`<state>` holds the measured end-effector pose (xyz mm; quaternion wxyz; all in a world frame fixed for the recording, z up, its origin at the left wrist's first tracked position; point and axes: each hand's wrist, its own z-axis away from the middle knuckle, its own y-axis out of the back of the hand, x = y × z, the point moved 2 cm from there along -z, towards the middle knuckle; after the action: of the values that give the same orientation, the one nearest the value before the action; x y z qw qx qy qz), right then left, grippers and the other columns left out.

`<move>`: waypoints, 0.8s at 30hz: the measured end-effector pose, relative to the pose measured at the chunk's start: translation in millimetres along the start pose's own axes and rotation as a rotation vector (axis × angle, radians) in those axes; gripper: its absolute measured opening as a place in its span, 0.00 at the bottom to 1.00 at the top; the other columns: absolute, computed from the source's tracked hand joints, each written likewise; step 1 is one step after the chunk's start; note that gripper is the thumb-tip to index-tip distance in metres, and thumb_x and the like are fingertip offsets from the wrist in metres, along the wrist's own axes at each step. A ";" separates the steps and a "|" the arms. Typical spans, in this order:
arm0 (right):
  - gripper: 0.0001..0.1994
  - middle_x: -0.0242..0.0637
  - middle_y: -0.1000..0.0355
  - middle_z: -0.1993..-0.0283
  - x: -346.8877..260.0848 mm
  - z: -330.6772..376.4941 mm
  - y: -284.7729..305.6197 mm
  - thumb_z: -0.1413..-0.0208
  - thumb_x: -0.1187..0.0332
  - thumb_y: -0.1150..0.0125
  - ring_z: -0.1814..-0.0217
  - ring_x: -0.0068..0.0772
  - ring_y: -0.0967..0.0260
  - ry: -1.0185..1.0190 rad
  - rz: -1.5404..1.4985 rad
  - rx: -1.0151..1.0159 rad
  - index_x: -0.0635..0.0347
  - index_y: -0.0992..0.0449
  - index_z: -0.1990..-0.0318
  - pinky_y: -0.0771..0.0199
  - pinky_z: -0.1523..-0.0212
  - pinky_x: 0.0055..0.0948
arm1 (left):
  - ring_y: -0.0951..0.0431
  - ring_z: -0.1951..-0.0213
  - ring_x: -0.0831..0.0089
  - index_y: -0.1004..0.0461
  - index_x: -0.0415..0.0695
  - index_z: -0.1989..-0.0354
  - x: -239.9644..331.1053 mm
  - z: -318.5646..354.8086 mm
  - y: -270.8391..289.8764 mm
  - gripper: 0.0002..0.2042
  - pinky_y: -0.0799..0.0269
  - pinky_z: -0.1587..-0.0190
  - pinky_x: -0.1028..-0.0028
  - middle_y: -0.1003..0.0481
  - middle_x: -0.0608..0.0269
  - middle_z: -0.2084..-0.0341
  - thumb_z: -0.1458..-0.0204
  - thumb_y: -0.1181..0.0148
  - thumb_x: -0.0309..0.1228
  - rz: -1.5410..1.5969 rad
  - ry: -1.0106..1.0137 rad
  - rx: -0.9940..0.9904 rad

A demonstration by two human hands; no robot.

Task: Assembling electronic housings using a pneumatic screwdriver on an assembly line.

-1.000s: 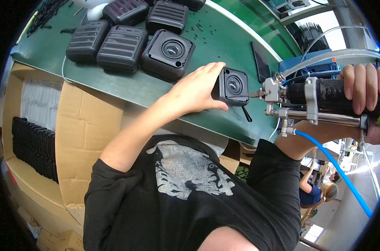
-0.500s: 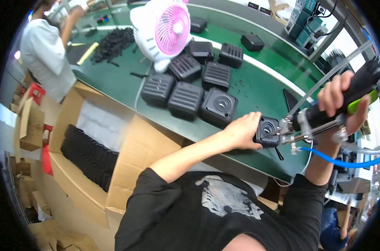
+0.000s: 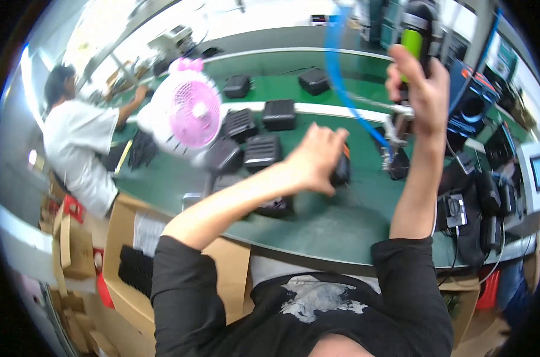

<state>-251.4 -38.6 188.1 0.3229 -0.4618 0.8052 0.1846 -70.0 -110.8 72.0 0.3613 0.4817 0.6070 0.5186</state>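
Observation:
My left hand [image 3: 317, 157] reaches over the green bench, thumb and fingers bent around a small black box [image 3: 342, 169] with a bit of orange on it. Much of that box is hidden behind the hand. Raised at the right, my right hand [image 3: 421, 92] is wrapped round a black power screwdriver [image 3: 417, 24] with a green lever. Its metal tip [image 3: 396, 132] points down, and a blue hose [image 3: 340, 77] loops beside it. Several black ridged boxes [image 3: 263, 152] stand left of my left hand, some partly covered by my forearm.
A white and pink fan [image 3: 193, 113] stands on the bench [image 3: 317, 229]. Below at the left is an open carton [image 3: 127, 297] with black pieces inside. A person in white [image 3: 79, 134] works at the far left. Cables and black devices [image 3: 490, 193] crowd the right end.
My left hand has drawn the black box left, away from the screwdriver. My right hand has lifted the screwdriver more upright and away from it. The view has turned to the right.

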 end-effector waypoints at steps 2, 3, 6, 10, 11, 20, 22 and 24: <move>0.20 0.27 0.31 0.78 -0.8 -1.2 0.7 0.48 0.53 0.28 0.81 0.16 0.36 0.012 0.021 -0.035 0.65 0.21 0.65 0.39 0.78 0.20 | 0.33 0.47 0.46 0.43 0.33 0.38 -28.3 -29.0 16.8 0.51 0.37 0.42 0.54 0.33 0.42 0.50 0.75 0.23 0.40 -0.093 -0.027 0.201; 0.19 0.29 0.30 0.77 -5.4 -0.5 1.6 0.47 0.55 0.29 0.81 0.17 0.36 -0.048 0.016 -0.035 0.65 0.23 0.66 0.38 0.79 0.20 | 0.33 0.47 0.48 0.39 0.34 0.42 -39.7 -59.1 21.0 0.47 0.36 0.43 0.55 0.33 0.44 0.50 0.76 0.23 0.40 -0.115 -0.014 0.256; 0.18 0.27 0.28 0.76 -5.4 0.8 4.5 0.49 0.57 0.27 0.79 0.15 0.35 0.078 0.011 0.000 0.65 0.22 0.66 0.38 0.77 0.19 | 0.38 0.40 0.49 0.33 0.37 0.46 -78.5 -157.7 0.7 0.39 0.38 0.41 0.56 0.36 0.47 0.43 0.70 0.25 0.39 0.283 -0.093 0.187; 0.19 0.30 0.24 0.69 -4.5 0.7 -5.1 0.53 0.62 0.23 0.69 0.18 0.30 0.014 -0.139 -0.066 0.66 0.21 0.59 0.30 0.68 0.20 | 0.40 0.37 0.50 0.32 0.38 0.45 -96.8 -257.0 -20.0 0.38 0.38 0.40 0.56 0.37 0.49 0.40 0.67 0.26 0.41 0.309 -0.037 0.064; 0.19 0.30 0.24 0.69 -1.2 0.6 -10.5 0.53 0.63 0.23 0.70 0.18 0.30 0.089 -0.186 -0.048 0.66 0.21 0.59 0.30 0.68 0.20 | 0.40 0.37 0.50 0.32 0.38 0.44 -103.7 -282.0 -33.7 0.38 0.38 0.40 0.56 0.37 0.49 0.40 0.66 0.26 0.41 0.248 -0.002 0.109; 0.19 0.34 0.22 0.66 2.2 -1.2 -7.4 0.56 0.70 0.23 0.65 0.20 0.26 -0.139 -0.321 -0.074 0.69 0.22 0.58 0.28 0.62 0.21 | 0.42 0.35 0.52 0.34 0.38 0.40 -183.4 -364.6 -208.1 0.40 0.37 0.40 0.55 0.38 0.51 0.38 0.63 0.27 0.45 -0.277 0.454 0.382; 0.18 0.34 0.22 0.66 -43.9 11.4 -5.3 0.54 0.67 0.24 0.68 0.19 0.28 0.005 -0.343 -0.071 0.68 0.22 0.60 0.30 0.65 0.19 | 0.42 0.34 0.52 0.34 0.38 0.39 -329.0 -277.1 -182.6 0.41 0.37 0.40 0.55 0.38 0.51 0.38 0.62 0.27 0.46 -0.589 0.662 0.514; 0.19 0.31 0.25 0.71 -34.4 17.6 -12.6 0.52 0.62 0.25 0.74 0.18 0.32 -0.124 -0.234 -0.076 0.68 0.22 0.61 0.34 0.71 0.17 | 0.42 0.35 0.53 0.37 0.39 0.35 -365.2 -271.4 -196.0 0.44 0.36 0.40 0.54 0.38 0.53 0.37 0.58 0.30 0.52 -0.653 0.805 0.247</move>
<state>-221.9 -13.1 199.1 0.3736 -0.5524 0.7167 0.2041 -265.5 -537.3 -87.4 0.1829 0.0696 0.8725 0.4477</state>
